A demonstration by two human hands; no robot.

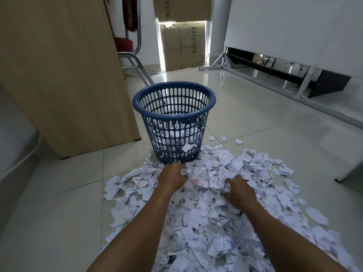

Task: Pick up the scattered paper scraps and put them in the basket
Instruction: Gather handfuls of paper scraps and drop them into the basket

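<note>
The paper scraps (206,209) lie in a broad white heap on the tiled floor (265,122), starting at the foot of the basket (173,122) and spreading away from it toward the person; a few loose pieces sit apart just to the right of the basket's base. The basket is blue, slotted and upright, and some paper already shows through its lower wall, so the job looks early, with most of the heap outstanding.

The left hand (172,176) rests on the heap just short of the basket's base, its fingers curled down into the paper and bunching some scraps. The right hand (239,190) sits a little farther from the basket, fingers spread and bent, pressing into the pile; whether it has closed on anything cannot be told.

Judgement: the step in hand is gathering a handful. It would go best with both hands drawn together under one clump, squeezed firmly, then lifted straight over the rim, since light scraps shed easily from a loose hold.

Clearances: a wooden panel (64,75) stands close on the basket's left, with a chair leg (140,69) behind it. To the basket's right the floor is open as far as a metal frame (255,75), which leaves good room.
</note>
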